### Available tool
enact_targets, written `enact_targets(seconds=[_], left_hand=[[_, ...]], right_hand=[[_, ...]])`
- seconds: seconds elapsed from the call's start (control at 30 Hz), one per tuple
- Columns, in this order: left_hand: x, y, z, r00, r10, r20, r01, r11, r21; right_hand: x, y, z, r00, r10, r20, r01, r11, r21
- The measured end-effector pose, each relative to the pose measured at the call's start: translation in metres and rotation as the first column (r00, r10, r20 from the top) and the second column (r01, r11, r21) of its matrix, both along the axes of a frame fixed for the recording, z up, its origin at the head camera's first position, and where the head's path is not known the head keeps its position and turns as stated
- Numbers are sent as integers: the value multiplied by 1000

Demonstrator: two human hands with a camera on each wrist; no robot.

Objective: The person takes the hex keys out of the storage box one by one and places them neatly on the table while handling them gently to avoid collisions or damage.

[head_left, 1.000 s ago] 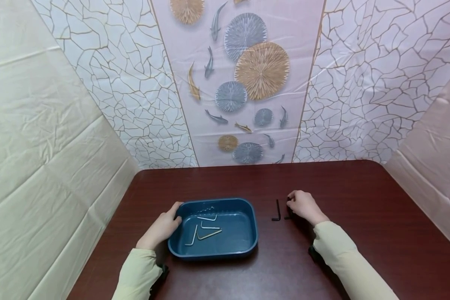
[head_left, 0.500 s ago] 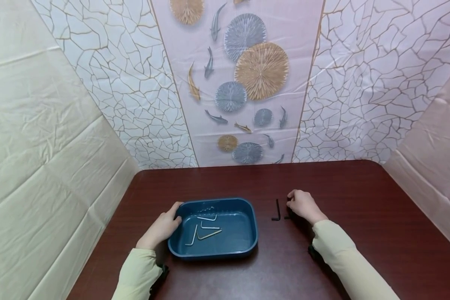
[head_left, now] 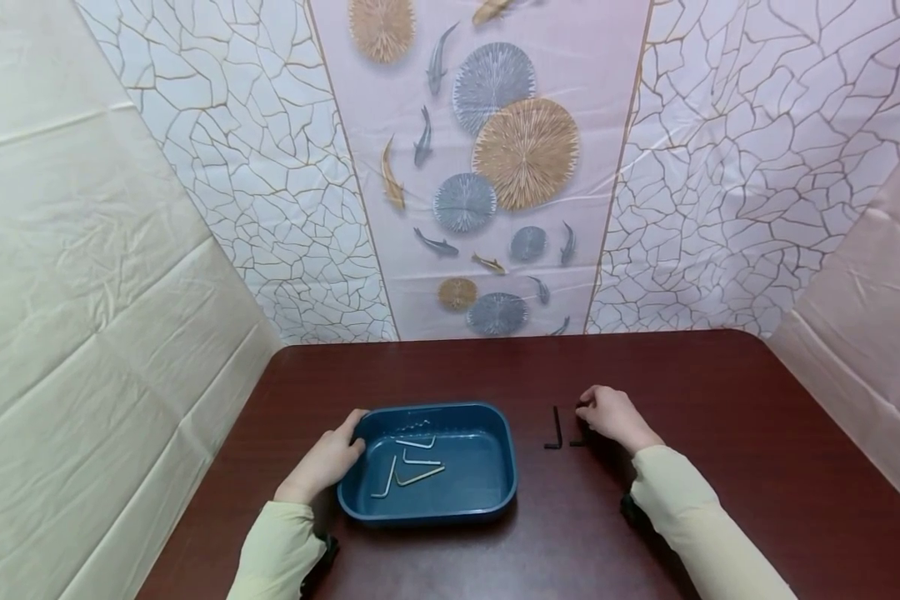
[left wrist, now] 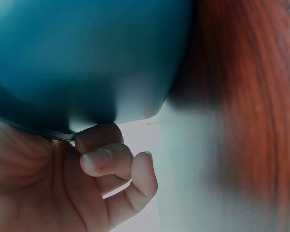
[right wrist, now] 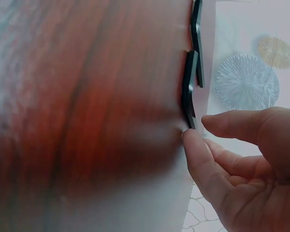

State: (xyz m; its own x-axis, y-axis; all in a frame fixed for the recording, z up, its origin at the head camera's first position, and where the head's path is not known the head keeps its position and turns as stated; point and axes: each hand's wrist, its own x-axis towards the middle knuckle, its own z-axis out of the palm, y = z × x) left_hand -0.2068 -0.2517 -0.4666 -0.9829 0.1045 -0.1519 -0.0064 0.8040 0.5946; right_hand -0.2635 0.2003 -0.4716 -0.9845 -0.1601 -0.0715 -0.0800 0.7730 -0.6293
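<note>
- Head view: compared with 0.5 s ago, the picture has shifted slightly, so everything sits a little lower; tray, keys and hands look almost unmoved relative to one another.
- A blue tray (head_left: 465, 487) rests on the dark red table (head_left: 690, 400), holding 4 L-shaped metal keys (head_left: 423, 462) grouped left of its middle.
- The left hand (head_left: 321, 462) grips the tray's left side near the far corner, thumb at the rim; its wrist view shows other fingers bent against the outer wall.
- Right of the tray, 1 black L-shaped key (head_left: 558, 429) lies untouched.
- Just beside it lies a second black key (head_left: 577, 443), partly hidden by the right hand (head_left: 615, 417).
- Up close, that hand's thumb and forefinger stand slightly apart at the second key's end; no firm pinch shows.
- As a judgement, work has barely advanced: the second key seems reached but not lifted.
</note>
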Motion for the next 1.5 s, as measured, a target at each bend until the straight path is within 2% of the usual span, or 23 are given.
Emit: enact_targets(seconds=[0.13,0.33,0.57,0.87,1.2,1.5], left_hand=[[0,0,-1,1000,-3,-6,3,1000,-9],[-1,-1,-3,1000,-9,-7,9,1000,-10],[-1,-2,-2,1000,-9,-9,9,1000,-7],[-3,0,-1,1000,-5,6,5,1000,-3],[-1,-2,-1,1000,1,15,-1,1000,4],[-1,-1,1,1000,-12,10,12,1000,-4]], right_hand=[[0,1,3,1000,-11,-10,11,1000,-13],[-1,-13,18,997,8,-79,-10,1000,-19],[-2,-47,41,993,61,-99,-68,995,-68],[-1,-97,64,983,152,-100,-163,980,-113],[3,-148,80,959,260,-114,-274,953,-128],[8,-186,84,931,339,-139,-353,930,-97]])
